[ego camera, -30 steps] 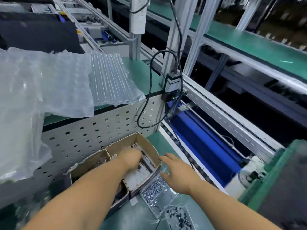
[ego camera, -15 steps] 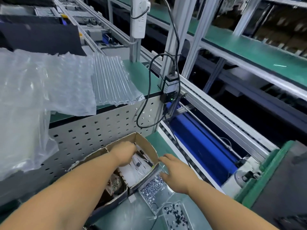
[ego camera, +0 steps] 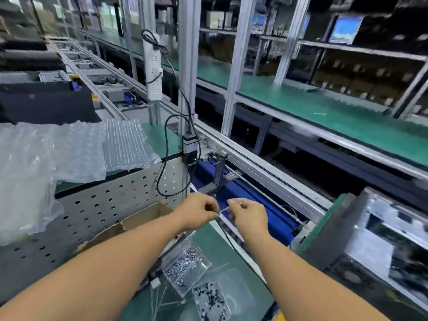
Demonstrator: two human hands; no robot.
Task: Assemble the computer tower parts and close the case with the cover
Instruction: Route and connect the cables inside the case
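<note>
Presently: left hand [ego camera: 196, 210] and right hand [ego camera: 246, 215] raised together in mid-air, each grip pinching one end of a small clear packet [ego camera: 222, 210]; its contents are too blurred to tell, likely small fasteners. Case [ego camera: 379, 246]: open, uncovered, well to the right of the right grip, on a green-edged pallet. Below the grips, on the table [ego camera: 222, 249]: two clear bags of screws [ego camera: 185, 266], and to the lower left of the left grip a cardboard box [ego camera: 141, 216]. Bubble wrap [ego camera: 69, 149] lies on the raised shelf far left of the grips. Risks, as judged: a packet pulled apart between two pinches may tear suddenly and scatter its parts over the table, into the conveyor gap just beyond the grips, or among the loose screw bags, where they would be hard to sort out again; a weak pinch on slick film could also let the packet slip and drop. Either would be caused by uneven pull or too fast a tug. Changes from a second ago: the left hand has left the box, where it was reaching among the contents; the right hand has lifted off the screw bag; both have risen and met; the view has tilted up and the case has come further into sight.
</note>
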